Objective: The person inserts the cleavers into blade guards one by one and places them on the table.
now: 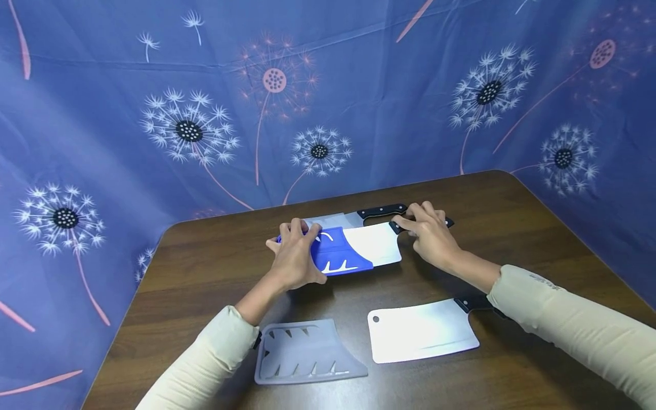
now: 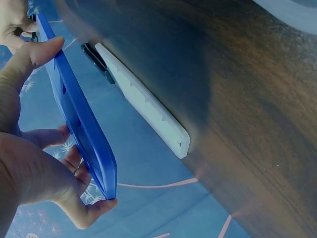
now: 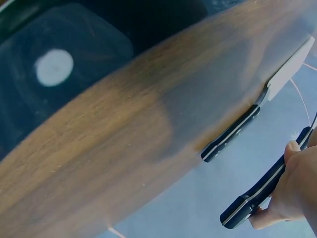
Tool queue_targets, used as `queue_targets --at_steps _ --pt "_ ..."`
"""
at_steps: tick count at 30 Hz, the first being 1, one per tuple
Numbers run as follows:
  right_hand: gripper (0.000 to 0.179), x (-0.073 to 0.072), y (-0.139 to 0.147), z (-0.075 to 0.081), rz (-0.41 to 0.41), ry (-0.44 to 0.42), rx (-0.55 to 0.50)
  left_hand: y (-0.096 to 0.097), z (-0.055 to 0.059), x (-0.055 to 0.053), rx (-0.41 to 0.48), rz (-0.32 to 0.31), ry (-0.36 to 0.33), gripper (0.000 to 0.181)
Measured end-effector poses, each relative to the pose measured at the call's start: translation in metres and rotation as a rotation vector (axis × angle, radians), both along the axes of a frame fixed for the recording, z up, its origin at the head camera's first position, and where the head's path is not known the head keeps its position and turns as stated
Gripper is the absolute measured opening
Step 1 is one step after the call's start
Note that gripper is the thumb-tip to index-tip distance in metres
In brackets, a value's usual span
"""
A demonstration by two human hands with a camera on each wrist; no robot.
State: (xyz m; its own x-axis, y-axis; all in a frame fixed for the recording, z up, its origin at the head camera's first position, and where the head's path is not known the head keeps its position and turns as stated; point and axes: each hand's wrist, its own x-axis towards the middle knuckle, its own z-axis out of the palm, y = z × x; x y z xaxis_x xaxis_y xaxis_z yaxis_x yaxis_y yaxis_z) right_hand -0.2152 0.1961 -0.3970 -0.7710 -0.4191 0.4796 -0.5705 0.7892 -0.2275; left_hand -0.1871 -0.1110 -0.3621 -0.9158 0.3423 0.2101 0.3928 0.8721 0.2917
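Observation:
My left hand [image 1: 294,259] grips a blue blade cover [image 1: 335,250] across its width, thumb on one edge and fingers on the other; the left wrist view shows this blue cover [image 2: 81,116] edge-on, raised off the table. A cleaver [image 1: 374,242] has part of its blade inside the cover, its bare part showing on the right. With fingers and thumb, my right hand [image 1: 430,236] holds this cleaver's black handle [image 3: 267,181]. Just behind lies a second cleaver with a black handle [image 1: 381,211], its blade in a pale grey cover [image 2: 143,106].
Nearer on the wooden table [image 1: 205,267] lie an unoccupied grey blade cover [image 1: 307,353] at left and a bare cleaver [image 1: 422,333] at right, its handle partly hidden by my right sleeve [image 1: 533,296]. A blue dandelion-print cloth [image 1: 359,74] hangs behind the table.

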Motion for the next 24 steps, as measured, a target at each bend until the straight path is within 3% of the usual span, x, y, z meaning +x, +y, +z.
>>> queue_targets --at_steps 14,24 --pt "0.070 -0.0050 0.0033 -0.0012 0.055 0.086 0.000 0.0025 0.0003 0.0016 -0.005 0.027 -0.034 0.107" --pt "0.070 -0.0066 0.0051 -0.0012 0.066 0.093 0.018 0.0021 -0.0093 -0.0017 -0.007 0.043 -0.069 0.104"
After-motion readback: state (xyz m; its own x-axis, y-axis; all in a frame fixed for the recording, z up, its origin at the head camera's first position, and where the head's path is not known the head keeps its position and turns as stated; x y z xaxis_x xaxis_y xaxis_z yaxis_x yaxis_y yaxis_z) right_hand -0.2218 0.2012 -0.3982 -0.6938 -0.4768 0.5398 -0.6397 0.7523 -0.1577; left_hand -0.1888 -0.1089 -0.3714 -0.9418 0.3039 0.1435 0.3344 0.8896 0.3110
